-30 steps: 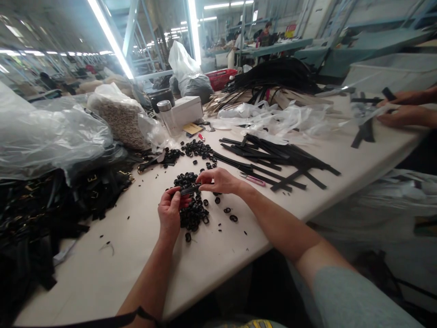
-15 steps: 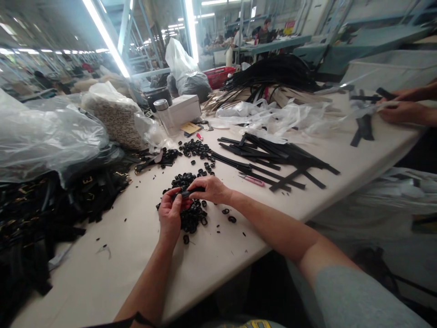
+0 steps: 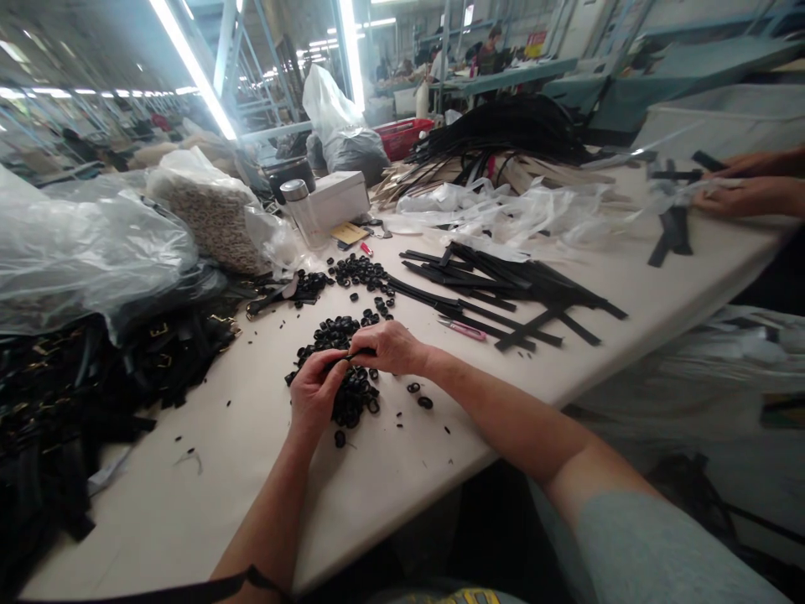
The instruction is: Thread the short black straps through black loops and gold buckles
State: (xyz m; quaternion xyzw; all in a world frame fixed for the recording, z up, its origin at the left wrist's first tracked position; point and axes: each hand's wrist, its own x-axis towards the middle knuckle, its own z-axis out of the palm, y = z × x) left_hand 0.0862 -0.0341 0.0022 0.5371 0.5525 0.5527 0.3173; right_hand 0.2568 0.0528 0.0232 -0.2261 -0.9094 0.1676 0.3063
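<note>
My left hand (image 3: 314, 391) and my right hand (image 3: 388, 346) meet over a heap of small black loops (image 3: 340, 361) on the white table (image 3: 207, 470). Both hands are closed in a pinch on a short black strap piece (image 3: 347, 358) held between them, just above the heap. A second cluster of black loops (image 3: 360, 272) lies farther back. Loose loops (image 3: 420, 395) lie to the right of my hands.
Black straps (image 3: 503, 289) and a pink cutter (image 3: 464, 330) lie right of my hands. A pile of black buckled straps (image 3: 94, 369) and plastic bags (image 3: 81, 252) fill the left. A metal flask (image 3: 298, 210) and white box (image 3: 340, 197) stand behind. Another person's hands (image 3: 742, 189) work at far right.
My right hand has drawn nearer and lower, closing up against my left hand over the loop heap. The strap piece shows less between the fingers.
</note>
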